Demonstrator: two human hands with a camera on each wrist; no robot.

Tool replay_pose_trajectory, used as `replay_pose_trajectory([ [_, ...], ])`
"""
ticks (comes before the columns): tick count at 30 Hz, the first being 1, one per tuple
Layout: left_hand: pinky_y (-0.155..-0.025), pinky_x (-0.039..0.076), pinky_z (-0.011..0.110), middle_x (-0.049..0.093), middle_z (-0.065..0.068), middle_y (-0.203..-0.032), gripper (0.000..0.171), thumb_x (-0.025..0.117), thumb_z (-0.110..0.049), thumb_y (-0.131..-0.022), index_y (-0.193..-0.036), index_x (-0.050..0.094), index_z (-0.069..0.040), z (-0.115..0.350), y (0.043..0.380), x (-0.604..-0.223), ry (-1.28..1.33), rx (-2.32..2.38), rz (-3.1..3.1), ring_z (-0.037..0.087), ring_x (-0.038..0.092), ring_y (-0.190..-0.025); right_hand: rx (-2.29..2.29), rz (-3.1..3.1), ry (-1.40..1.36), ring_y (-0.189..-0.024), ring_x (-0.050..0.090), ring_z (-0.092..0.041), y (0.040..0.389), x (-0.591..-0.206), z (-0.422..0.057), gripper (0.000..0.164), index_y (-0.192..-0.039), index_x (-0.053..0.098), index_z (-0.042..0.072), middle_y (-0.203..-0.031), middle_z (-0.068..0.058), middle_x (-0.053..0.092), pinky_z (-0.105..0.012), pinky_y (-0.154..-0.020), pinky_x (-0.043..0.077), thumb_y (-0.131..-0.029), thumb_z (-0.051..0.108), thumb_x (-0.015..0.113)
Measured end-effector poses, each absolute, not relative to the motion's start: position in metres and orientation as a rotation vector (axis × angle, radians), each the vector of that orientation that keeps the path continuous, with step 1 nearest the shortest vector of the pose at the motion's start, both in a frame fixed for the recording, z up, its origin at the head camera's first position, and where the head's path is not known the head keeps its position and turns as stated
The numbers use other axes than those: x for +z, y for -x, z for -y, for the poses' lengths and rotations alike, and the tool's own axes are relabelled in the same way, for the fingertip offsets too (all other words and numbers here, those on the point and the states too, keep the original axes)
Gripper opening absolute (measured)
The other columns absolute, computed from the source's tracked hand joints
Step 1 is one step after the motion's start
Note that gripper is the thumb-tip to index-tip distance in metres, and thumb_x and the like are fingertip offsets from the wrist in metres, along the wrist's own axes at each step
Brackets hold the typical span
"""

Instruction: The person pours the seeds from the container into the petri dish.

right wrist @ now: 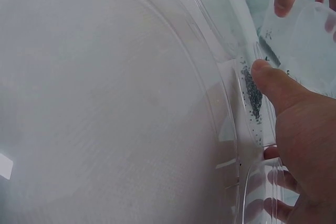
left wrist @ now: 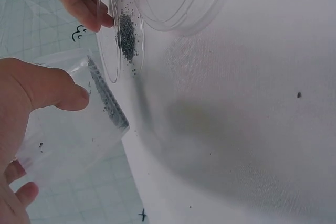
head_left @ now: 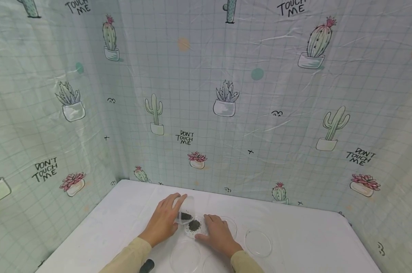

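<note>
My left hand (head_left: 162, 220) pinches a clear plastic bag (left wrist: 68, 140), thumb lying across its side. Dark granules (left wrist: 107, 98) have gathered along the bag's lower edge, which tilts toward a clear petri dish (head_left: 188, 232). In that dish lies a small heap of the same dark granules (head_left: 194, 225), with loose grains scattered around it. My right hand (head_left: 220, 234) holds the dish at its right side. In the right wrist view its thumb (right wrist: 268, 74) presses the dish's rim, while the other fingers are partly hidden behind clear plastic.
More clear round dishes stand on the white table (head_left: 305, 242): one at the right (head_left: 271, 242), one in front (head_left: 172, 261), one behind my right hand (head_left: 235, 229) and another by its wrist. A black object (head_left: 146, 266) lies near my left sleeve. Patterned sheets (head_left: 206, 76) surround the table.
</note>
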State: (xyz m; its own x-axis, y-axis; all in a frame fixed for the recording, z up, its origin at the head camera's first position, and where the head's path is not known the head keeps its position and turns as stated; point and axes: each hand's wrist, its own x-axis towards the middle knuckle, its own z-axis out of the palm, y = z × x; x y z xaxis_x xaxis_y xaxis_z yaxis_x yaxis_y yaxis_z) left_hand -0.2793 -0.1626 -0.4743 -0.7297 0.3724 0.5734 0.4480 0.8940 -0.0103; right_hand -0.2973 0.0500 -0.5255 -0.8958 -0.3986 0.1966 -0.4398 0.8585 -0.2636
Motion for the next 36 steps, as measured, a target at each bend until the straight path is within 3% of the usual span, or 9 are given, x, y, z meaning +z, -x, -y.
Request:
replay_pose_trajectory([
  [10,-0.102,0.039,0.041,0.041,0.011,-0.134,0.102,0.085,-0.018,-0.053,-0.14,0.032,-0.014,0.163,0.277,-0.476,0.447,-0.276,2.558,0.026,0.043,-0.123,0.475,2.915,-0.641,-0.121,0.047,-0.026,0.297,-0.525,-0.049,0.081,-0.13,0.048,0.008,-0.128,-0.007,0.053,-0.048,-0.095,0.042,-0.073,0.064,0.058],
  [17,-0.095,0.044,0.039,0.042,0.014,-0.132,0.102,0.084,-0.019,-0.053,-0.14,0.032,-0.011,0.161,0.275,-0.48,0.362,-0.308,2.549,0.028,0.045,-0.121,0.498,2.923,-0.64,-0.122,0.046,-0.025,0.298,-0.527,-0.048,0.083,-0.132,0.047,0.009,-0.13,-0.006,0.052,-0.048,-0.097,0.041,-0.073,0.066,0.057],
  [36,-0.095,0.046,0.043,0.041,0.015,-0.13,0.106,0.085,-0.021,-0.053,-0.141,0.027,-0.008,0.168,0.275,-0.491,0.194,-0.485,2.547,0.031,0.05,-0.113,0.494,2.922,-0.63,-0.123,0.045,-0.025,0.299,-0.531,-0.05,0.083,-0.132,0.046,0.01,-0.131,-0.006,0.051,-0.047,-0.097,0.04,-0.073,0.067,0.056],
])
